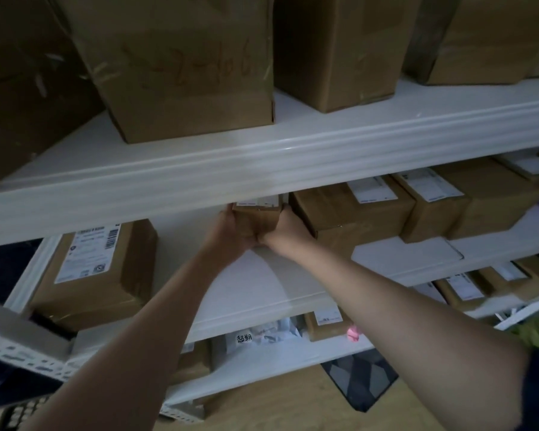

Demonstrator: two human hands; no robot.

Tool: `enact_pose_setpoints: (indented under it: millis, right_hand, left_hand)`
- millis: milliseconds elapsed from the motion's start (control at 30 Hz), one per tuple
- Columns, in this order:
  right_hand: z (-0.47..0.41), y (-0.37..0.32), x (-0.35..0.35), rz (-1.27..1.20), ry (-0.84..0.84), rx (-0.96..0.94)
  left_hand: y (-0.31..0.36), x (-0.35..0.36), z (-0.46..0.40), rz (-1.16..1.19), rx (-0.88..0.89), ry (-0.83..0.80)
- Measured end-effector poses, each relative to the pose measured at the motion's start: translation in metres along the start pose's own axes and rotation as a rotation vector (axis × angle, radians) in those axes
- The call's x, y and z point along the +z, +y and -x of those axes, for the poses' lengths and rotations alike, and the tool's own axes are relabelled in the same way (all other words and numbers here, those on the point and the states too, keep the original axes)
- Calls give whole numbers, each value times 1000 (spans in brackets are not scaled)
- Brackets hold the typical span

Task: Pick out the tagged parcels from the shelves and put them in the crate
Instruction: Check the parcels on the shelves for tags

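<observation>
A small brown cardboard parcel point(257, 216) with a white label on top sits on the white middle shelf point(255, 284), partly tucked under the shelf above. My left hand point(231, 233) grips its left side and my right hand point(285, 233) grips its right side, both palms cupped round it and meeting under its front. More labelled parcels point(349, 209) stand just right of it, and a larger labelled box point(97, 269) lies at the shelf's left end. No crate is in view.
The upper shelf beam point(262, 169) hangs right above my hands, with big plain cartons point(184, 66) on it. Lower shelves hold several labelled parcels point(461, 287) and a pink item point(353, 334). A perforated metal upright point(28, 353) stands at the lower left.
</observation>
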State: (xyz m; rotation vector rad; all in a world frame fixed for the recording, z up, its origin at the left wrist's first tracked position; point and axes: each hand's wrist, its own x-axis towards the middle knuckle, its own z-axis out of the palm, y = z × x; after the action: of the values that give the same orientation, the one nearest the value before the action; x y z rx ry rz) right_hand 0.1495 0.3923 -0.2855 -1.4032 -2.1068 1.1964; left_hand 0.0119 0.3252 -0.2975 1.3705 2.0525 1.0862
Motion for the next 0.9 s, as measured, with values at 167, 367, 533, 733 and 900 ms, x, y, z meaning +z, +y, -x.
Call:
enact_pose_setpoints:
  millis: [167,367,533,733,900]
  right_hand:
    - [22,15,7,44,-3,-127]
    - [115,24,-6,-40,-17,-254]
    - [185,28,-23,17,-4,-356]
    - [236,28,-21,16,16,-385]
    - [256,20,-32,21,43,-390]
  left_hand:
    - [3,4,45,98,3,60]
    - [28,2,134,-108,60,47]
    - [43,-8,208,-123,57,45]
    - [66,-14,265,-68,77,114]
    - [82,-20,286,-92,97,155]
